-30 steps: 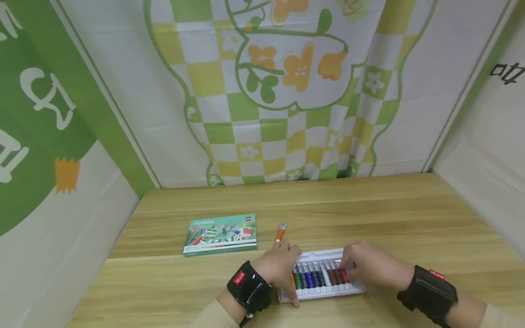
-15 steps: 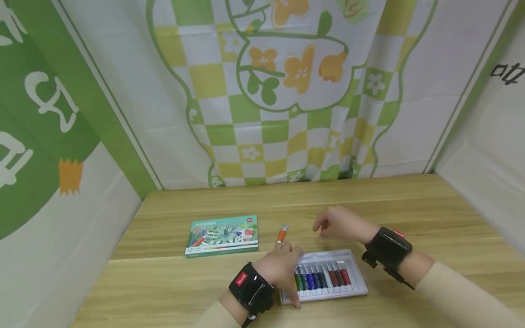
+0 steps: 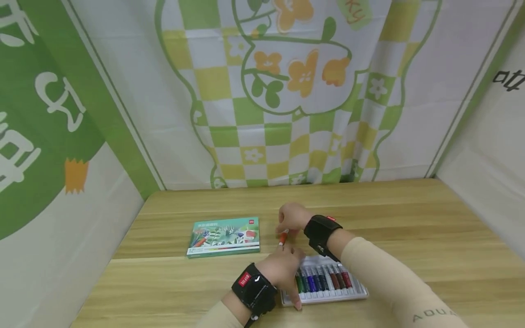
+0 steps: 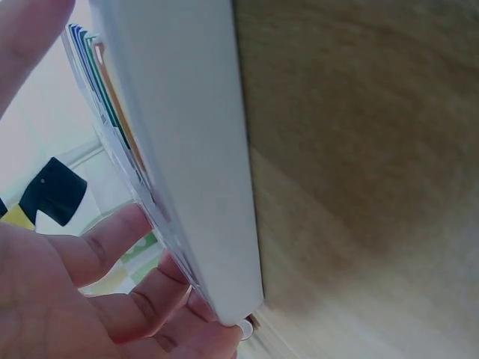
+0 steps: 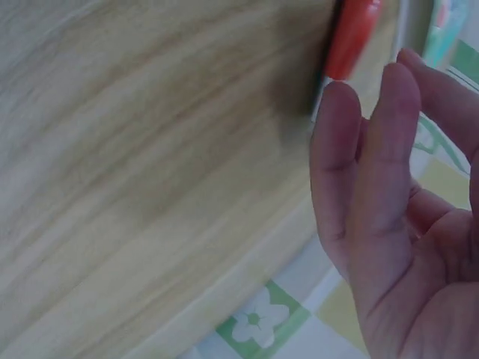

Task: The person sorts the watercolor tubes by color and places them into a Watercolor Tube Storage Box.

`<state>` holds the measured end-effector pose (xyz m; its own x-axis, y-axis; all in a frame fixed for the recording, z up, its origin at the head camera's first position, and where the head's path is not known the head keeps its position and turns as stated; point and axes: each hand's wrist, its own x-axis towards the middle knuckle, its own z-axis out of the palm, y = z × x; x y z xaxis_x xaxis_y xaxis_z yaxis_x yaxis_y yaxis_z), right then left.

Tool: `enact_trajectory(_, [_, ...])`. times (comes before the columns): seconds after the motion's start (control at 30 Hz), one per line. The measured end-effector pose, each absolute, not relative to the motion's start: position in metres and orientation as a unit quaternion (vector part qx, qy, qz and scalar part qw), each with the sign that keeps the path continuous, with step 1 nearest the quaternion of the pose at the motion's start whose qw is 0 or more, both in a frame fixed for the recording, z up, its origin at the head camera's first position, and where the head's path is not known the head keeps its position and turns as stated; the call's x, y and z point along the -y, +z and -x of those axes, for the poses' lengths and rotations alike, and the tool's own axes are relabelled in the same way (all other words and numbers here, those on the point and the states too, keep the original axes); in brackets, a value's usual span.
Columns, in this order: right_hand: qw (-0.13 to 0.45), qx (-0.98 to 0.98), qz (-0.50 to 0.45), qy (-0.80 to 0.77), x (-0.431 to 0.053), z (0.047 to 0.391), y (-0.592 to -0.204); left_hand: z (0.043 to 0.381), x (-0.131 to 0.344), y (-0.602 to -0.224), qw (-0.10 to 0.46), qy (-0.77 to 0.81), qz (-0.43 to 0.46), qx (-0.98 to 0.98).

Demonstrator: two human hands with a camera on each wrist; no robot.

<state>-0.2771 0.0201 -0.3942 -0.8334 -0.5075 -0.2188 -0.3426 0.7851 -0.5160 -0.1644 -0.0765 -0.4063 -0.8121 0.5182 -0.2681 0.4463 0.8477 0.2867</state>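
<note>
A white plastic tray (image 3: 348, 299) of small paint tubes (image 3: 313, 282) lies on the table. My left hand (image 3: 283, 271) spans its left end, gripping it with the thumb at the front edge and fingers at the back. The left wrist view shows the tray's pale side (image 4: 187, 149) between thumb and fingers. Behind the left hand lies a single orange paint tube (image 3: 283, 238). My right hand (image 3: 294, 217) hovers over its far end with loosely bent, parted fingers. In the right wrist view, one fingertip meets or nearly meets the orange tube (image 5: 352, 41); contact is unclear.
A flat green paint box (image 3: 225, 234) with a plant picture lies left of the loose tube. The wooden table (image 3: 410, 218) runs back to a patterned curtain (image 3: 295, 136). My right forearm (image 3: 385, 273) reaches across the tray's right part.
My right hand has left the red tubes at the tray's right end and moved back and left to the orange paint tube. The left hand stays on the tray.
</note>
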Motion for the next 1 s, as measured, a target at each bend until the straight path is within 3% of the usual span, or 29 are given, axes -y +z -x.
enact_trajectory(0.27, [0.157,-0.931,0.239,-0.229,-0.016,0.277,-0.406,0.165,0.077,-0.412,0.151,0.096,-0.266,-0.947])
enact_trajectory(0.7, [0.187,-0.911,0.242,-0.278,-0.021,0.285,-0.412,0.166,0.076,-0.408,0.148,0.079,-0.269,-0.948])
enact_trajectory(1.0, [0.309,-0.773,0.166,-0.528,-0.084,0.291,-0.411,0.164,0.075,-0.404,0.166,0.123,-0.257,-0.944])
